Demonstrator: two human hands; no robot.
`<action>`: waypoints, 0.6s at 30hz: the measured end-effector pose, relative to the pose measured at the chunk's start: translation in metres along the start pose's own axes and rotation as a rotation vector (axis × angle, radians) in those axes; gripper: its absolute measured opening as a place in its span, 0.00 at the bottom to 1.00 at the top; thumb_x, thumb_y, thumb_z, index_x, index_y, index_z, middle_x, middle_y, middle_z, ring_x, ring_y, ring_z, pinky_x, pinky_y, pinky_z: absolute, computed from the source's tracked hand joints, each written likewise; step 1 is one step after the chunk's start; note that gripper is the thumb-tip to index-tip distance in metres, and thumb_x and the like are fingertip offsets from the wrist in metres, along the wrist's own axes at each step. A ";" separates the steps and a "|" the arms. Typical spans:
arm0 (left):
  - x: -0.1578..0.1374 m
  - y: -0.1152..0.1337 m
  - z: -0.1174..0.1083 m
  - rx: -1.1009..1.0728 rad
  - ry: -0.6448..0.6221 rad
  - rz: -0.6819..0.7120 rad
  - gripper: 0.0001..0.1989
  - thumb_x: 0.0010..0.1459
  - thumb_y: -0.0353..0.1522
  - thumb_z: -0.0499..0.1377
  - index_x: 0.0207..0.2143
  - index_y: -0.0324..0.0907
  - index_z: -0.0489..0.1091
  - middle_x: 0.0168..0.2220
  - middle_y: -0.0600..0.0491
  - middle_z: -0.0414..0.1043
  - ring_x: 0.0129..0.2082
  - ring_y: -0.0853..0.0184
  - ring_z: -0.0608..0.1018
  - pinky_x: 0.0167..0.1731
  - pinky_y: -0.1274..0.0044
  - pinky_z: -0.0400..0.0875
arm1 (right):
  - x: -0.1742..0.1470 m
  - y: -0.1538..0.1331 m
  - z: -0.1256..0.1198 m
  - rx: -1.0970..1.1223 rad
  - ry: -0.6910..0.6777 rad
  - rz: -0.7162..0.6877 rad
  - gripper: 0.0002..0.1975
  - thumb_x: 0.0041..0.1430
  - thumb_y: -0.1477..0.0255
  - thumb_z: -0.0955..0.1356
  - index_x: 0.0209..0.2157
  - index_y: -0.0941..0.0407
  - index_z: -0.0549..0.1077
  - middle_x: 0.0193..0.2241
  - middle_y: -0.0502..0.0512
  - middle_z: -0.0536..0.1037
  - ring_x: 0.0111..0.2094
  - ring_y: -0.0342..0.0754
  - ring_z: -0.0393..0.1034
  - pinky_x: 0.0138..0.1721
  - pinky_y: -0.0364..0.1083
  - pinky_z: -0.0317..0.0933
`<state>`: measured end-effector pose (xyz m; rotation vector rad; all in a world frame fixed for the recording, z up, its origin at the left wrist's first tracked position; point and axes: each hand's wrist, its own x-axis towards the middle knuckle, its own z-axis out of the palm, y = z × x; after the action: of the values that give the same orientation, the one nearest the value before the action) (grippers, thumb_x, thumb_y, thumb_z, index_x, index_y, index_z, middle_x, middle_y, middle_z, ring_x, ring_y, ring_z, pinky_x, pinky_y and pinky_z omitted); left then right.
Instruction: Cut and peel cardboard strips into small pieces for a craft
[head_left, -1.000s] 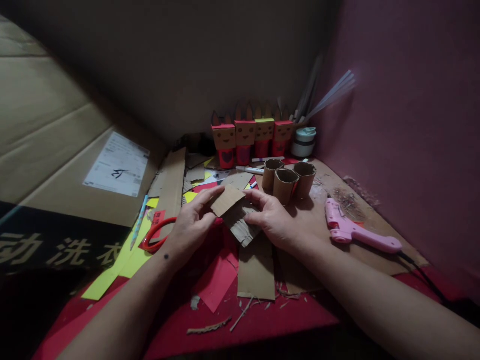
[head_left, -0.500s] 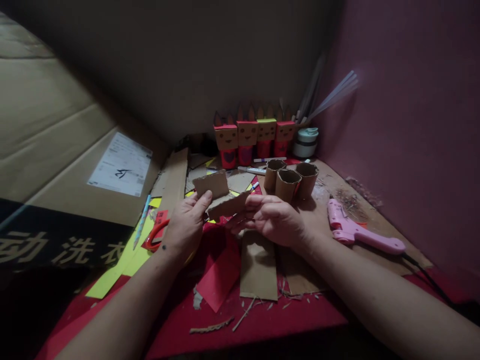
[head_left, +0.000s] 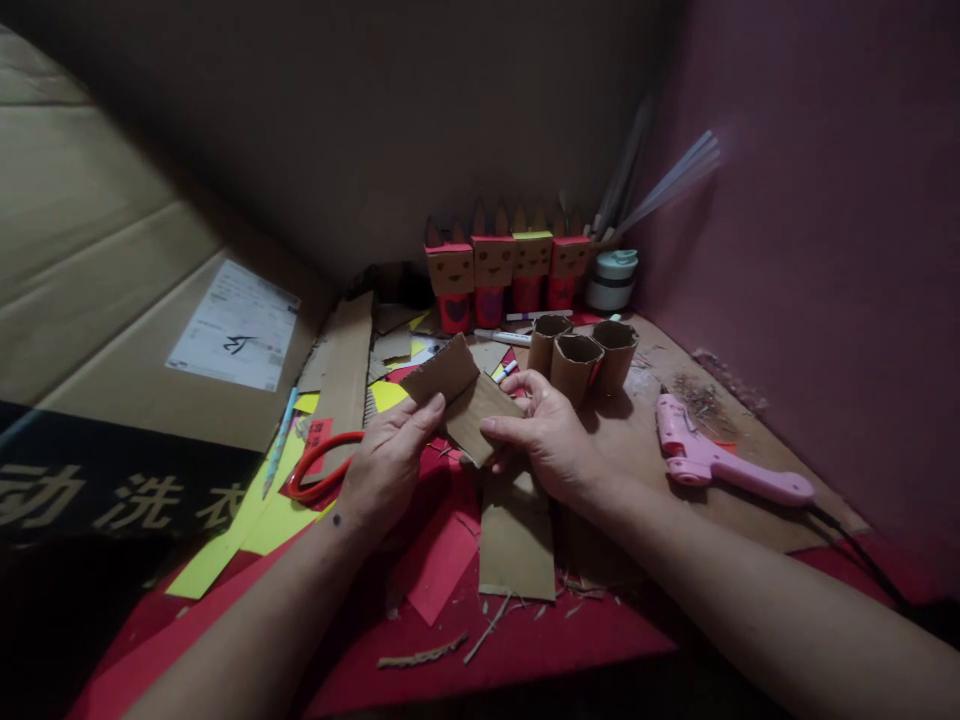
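Observation:
Between my hands is a folded piece of cardboard (head_left: pixel 480 412), with one flap standing up at the upper left. My left hand (head_left: pixel 394 455) grips its left side, thumb on top near the fold. On the right side, my right hand (head_left: pixel 551 435) pinches the cardboard between thumb and fingers. Below them a flat cardboard strip (head_left: pixel 517 555) lies on the red tablecloth (head_left: pixel 352 660), beside red paper (head_left: pixel 444 570). Red-handled scissors (head_left: pixel 304 480) lie left of my left hand, their blades hidden. Three cardboard tubes (head_left: pixel 577 365) stand just beyond my right hand.
A pink glue gun (head_left: pixel 724 465) rests on the board at right, its cord trailing. Several cardboard figures (head_left: pixel 454 270) line the back, beside a mint-lidded jar (head_left: pixel 612 280). A large carton (head_left: pixel 142 330) rises at left, near yellow paper (head_left: pixel 217 550) and a pencil (head_left: pixel 281 440).
The folded cardboard has turned so its wide flat face shows. My right hand has gone from loosely open fingers beside it to pinching its right side.

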<state>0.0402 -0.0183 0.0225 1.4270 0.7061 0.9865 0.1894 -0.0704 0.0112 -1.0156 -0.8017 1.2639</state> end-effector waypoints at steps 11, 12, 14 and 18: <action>-0.001 -0.011 -0.002 -0.052 0.048 -0.101 0.17 0.52 0.32 0.64 0.46 0.43 0.76 0.44 0.51 0.79 0.44 0.62 0.78 0.48 0.73 0.70 | 0.005 0.004 -0.004 0.010 -0.107 0.033 0.11 0.51 0.71 0.69 0.38 0.57 0.74 0.28 0.50 0.77 0.22 0.42 0.71 0.16 0.39 0.66; -0.001 -0.011 -0.002 -0.074 0.035 -0.108 0.17 0.52 0.32 0.64 0.47 0.43 0.75 0.45 0.50 0.79 0.44 0.61 0.78 0.48 0.73 0.71 | 0.006 0.004 -0.005 0.007 -0.107 0.029 0.11 0.51 0.71 0.69 0.39 0.57 0.74 0.28 0.51 0.77 0.22 0.42 0.71 0.17 0.39 0.66; 0.000 -0.011 -0.003 -0.112 0.016 -0.122 0.17 0.53 0.32 0.63 0.47 0.43 0.75 0.45 0.50 0.79 0.44 0.61 0.78 0.47 0.72 0.71 | 0.006 0.005 -0.005 0.011 -0.104 0.021 0.11 0.51 0.71 0.70 0.38 0.57 0.74 0.28 0.51 0.78 0.23 0.43 0.72 0.17 0.39 0.67; 0.001 -0.007 -0.002 -0.130 -0.009 -0.111 0.12 0.52 0.30 0.63 0.41 0.42 0.78 0.40 0.49 0.80 0.41 0.60 0.79 0.45 0.72 0.72 | 0.007 0.005 -0.005 0.022 -0.099 0.023 0.11 0.49 0.71 0.70 0.37 0.58 0.75 0.28 0.52 0.77 0.22 0.43 0.71 0.16 0.40 0.67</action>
<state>0.0396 -0.0155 0.0160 1.2659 0.6944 0.9225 0.1933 -0.0639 0.0038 -0.9532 -0.8517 1.3484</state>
